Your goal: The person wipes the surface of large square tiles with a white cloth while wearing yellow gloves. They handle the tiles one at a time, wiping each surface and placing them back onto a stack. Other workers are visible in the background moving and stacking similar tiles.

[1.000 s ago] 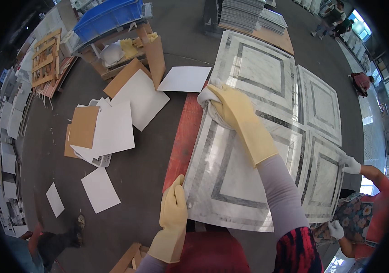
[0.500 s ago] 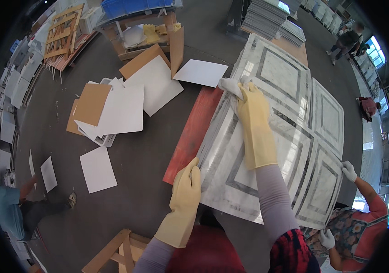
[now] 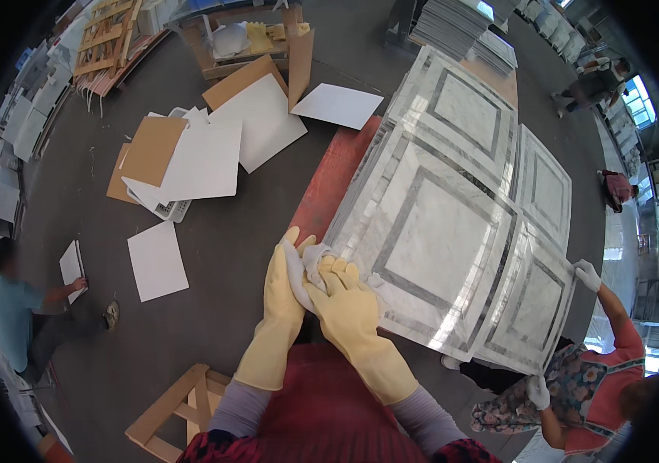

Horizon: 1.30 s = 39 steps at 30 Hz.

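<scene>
In front of me lies a stack of glossy marble panels (image 3: 437, 224) with grey inlaid frames. At the stack's near left corner, a whitish cloth (image 3: 296, 270) is bunched between my yellow-gloved hands. My left hand (image 3: 279, 289) grips the cloth from its left side, thumb and fingers pointing up. My right hand (image 3: 345, 301) has its fingers bent over the cloth, beside the top panel's edge. Part of the cloth is hidden under the right fingers. A red board (image 3: 329, 185) shows along the stack's left side.
At the right, a co-worker's white-gloved hands (image 3: 588, 275) hold the panels' edge. White sheets (image 3: 158, 261) and brown cardboard (image 3: 153, 150) lie to the left, where another person (image 3: 17, 309) handles sheets. A wooden frame (image 3: 171, 409) stands near my left forearm.
My right hand has drawn the cloth back from the panel's far left edge to the near corner. My left hand has shifted up and now meets it there.
</scene>
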Available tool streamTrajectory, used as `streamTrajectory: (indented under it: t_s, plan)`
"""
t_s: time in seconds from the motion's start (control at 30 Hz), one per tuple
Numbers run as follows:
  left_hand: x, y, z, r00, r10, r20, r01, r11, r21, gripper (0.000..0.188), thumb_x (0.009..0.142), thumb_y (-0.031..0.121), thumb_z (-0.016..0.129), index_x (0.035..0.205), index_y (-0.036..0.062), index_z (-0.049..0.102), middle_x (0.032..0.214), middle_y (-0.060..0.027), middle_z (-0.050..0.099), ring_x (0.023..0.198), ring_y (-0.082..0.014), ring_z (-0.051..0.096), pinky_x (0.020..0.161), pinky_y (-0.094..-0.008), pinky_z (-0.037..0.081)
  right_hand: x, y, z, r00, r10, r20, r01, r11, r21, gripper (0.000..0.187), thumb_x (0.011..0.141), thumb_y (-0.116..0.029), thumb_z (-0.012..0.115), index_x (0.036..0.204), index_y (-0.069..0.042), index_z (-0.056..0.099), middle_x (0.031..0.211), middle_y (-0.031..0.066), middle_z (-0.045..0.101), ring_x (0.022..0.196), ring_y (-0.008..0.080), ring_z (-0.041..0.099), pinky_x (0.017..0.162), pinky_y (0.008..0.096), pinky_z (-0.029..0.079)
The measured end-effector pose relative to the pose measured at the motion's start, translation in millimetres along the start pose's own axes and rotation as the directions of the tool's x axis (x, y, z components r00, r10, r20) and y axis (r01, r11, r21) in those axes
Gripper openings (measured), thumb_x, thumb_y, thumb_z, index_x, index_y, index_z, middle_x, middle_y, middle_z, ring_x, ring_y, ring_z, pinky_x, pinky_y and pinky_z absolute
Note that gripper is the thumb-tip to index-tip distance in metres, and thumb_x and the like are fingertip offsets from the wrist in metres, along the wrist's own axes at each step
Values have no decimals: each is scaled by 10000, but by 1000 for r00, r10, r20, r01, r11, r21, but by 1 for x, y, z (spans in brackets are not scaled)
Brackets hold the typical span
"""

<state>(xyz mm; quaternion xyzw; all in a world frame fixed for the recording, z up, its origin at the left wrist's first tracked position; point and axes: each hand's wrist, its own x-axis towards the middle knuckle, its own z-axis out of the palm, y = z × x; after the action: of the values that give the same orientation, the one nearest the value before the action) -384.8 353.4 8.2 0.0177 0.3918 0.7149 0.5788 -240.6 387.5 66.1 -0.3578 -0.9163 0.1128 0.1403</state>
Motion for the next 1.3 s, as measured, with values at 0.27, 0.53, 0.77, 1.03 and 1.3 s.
streamTrajectory:
  t_s: [0.27, 0.53, 0.77, 1.03, 1.3]
  plan:
    - [-28, 42, 9, 969, -2, -247, 123, 869, 479, 653, 1196, 469, 498, 1672, 23, 474, 1618, -265, 576, 1509, -355, 571, 1308, -459, 420, -139, 61, -45, 966, 249, -73, -251, 968, -19, 501, 602, 5, 742, 1031, -223, 866, 1201, 136, 765, 1247, 390, 707, 1131, 528, 551]
    - [-20, 26, 37, 997, 36, 72, -78, 218, 973, 645, 1122, 441, 620, 1666, 104, 541, 1645, -155, 606, 1559, -353, 520, 1298, -445, 402, -224, 100, -125, 394, 909, -134, -809, 412, 418, 499, 938, 128, 542, 1347, -4, 795, 1401, 195, 773, 1306, 294, 731, 1145, 367, 541]
    - [-9, 2, 71, 967, 171, 188, -155, -191, 969, 685, 1082, 385, 650, 1663, 47, 518, 1587, -221, 635, 1460, -436, 592, 1225, -513, 474, -189, 103, -152, 314, 877, -364, -221, 441, 870, 459, 936, -52, 728, 1368, 105, 736, 1305, 130, 796, 1170, 199, 753, 1055, 343, 579]
    - [-11, -8, 71, 957, 201, 208, -166, -206, 964, 656, 1094, 327, 639, 1666, 34, 506, 1501, -270, 676, 1372, -468, 639, 1172, -538, 490, -149, 89, -98, 780, 622, 65, -611, 780, -133, 509, 871, -392, 883, 1298, -117, 846, 1618, 273, 582, 1547, 571, 438, 1308, 699, 279]
    - [-13, -11, 66, 950, 230, 209, -165, -197, 966, 622, 1118, 282, 606, 1690, 65, 491, 1494, -269, 660, 1381, -437, 614, 1185, -527, 463, -97, 224, -101, 629, 741, -235, -765, 644, -19, 591, 927, -332, 841, 1466, -115, 737, 1654, 210, 560, 1483, 501, 525, 1225, 553, 446]
